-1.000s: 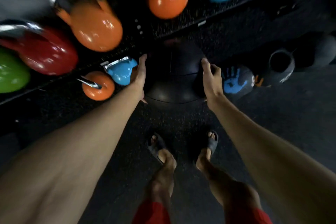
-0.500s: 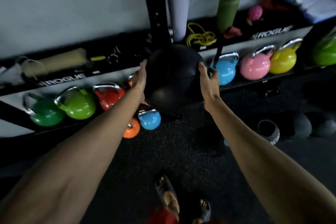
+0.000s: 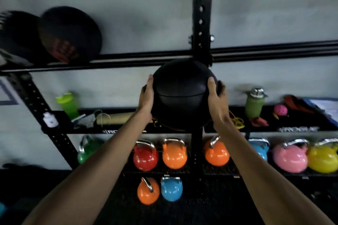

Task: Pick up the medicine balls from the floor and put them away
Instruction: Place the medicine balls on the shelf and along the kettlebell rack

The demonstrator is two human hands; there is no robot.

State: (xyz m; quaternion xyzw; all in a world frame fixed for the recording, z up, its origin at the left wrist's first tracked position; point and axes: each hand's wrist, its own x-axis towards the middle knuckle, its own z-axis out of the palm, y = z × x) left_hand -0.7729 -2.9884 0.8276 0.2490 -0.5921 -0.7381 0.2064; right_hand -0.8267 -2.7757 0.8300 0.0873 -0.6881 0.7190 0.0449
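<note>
The black ball point(image 3: 184, 95) is held up in the air between both hands, in front of the rack's black upright point(image 3: 201, 14). The left hand point(image 3: 146, 99) is pressed flat to its left flank, fingers pointing up; the right hand point(image 3: 216, 99) clamps the right flank, thumb on the near face and fingers wrapped behind. Neither hand is nearer than the other: the grip is even, a squeeze from both sides.

What the next move turns on is the top rail point(image 3: 128, 60), a pair of dark bars running left to right. The ball's crown sits about level with it, just under where the rail meets the upright. Two more balls point(image 3: 69, 34) already rest on that rail far to the left, against the grey wall. So the open stretch of rail lies up and to the left of the held ball. My judgement is that the ball must rise above the bars and then go left or straight back to seat between them.

The ball looks like matt, stitched leather or vinyl, round, with a seam across its near face; probably soft and heavy, so it should settle rather than roll. Below are a cluttered shelf point(image 3: 292, 129) and glossy coloured kettlebells point(image 3: 174, 153), hard and smooth.
</note>
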